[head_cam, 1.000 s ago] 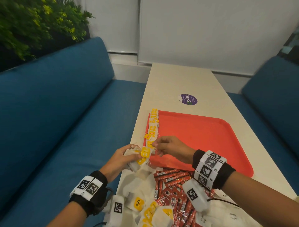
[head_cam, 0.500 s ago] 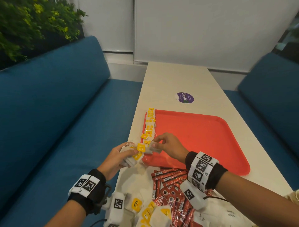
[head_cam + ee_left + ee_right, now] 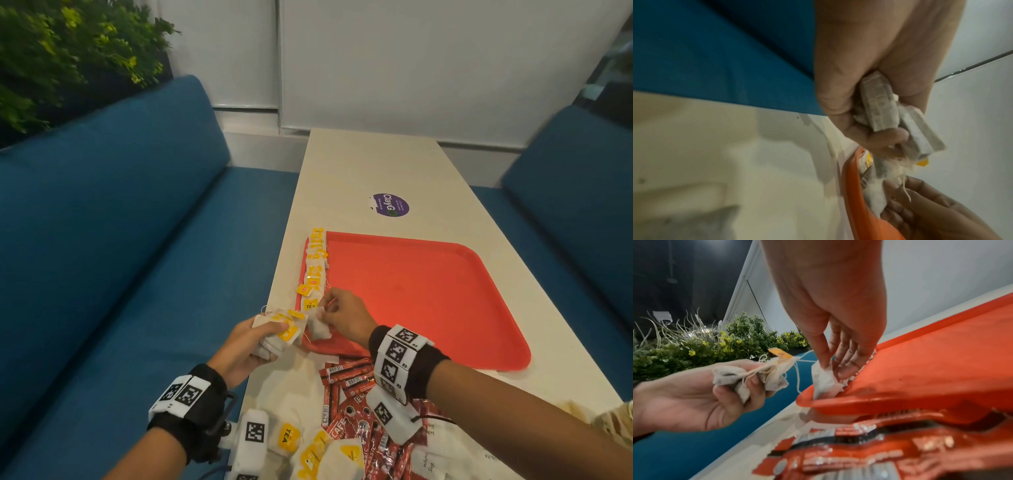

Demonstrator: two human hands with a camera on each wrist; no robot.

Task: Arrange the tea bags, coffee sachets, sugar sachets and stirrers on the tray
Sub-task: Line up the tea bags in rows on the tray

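Observation:
A red tray (image 3: pixel 428 301) lies on the cream table (image 3: pixel 363 164). Along its left rim runs a row of tea bags (image 3: pixel 315 265) with yellow tags. My left hand (image 3: pixel 246 346) grips a bunch of tea bags (image 3: pixel 279 330) just off the tray's near left corner; the bunch of tea bags (image 3: pixel 888 113) fills its curled fingers. My right hand (image 3: pixel 337 317) pinches one white tea bag (image 3: pixel 319 325) at the near end of the row; this tea bag (image 3: pixel 823 382) touches the tray's rim (image 3: pixel 838 404).
Near me lie red coffee sachets (image 3: pixel 346 380), loose tea bags (image 3: pixel 287 438) and white sugar sachets (image 3: pixel 428 462). A purple sticker (image 3: pixel 390 205) marks the table beyond the tray. Blue benches (image 3: pixel 102 240) flank the table; a plant (image 3: pixel 68 51) stands at far left.
My right hand has drawn one tea bag out of the left hand's bunch and lowered it onto the tray's near left corner. The left hand stayed close beside it.

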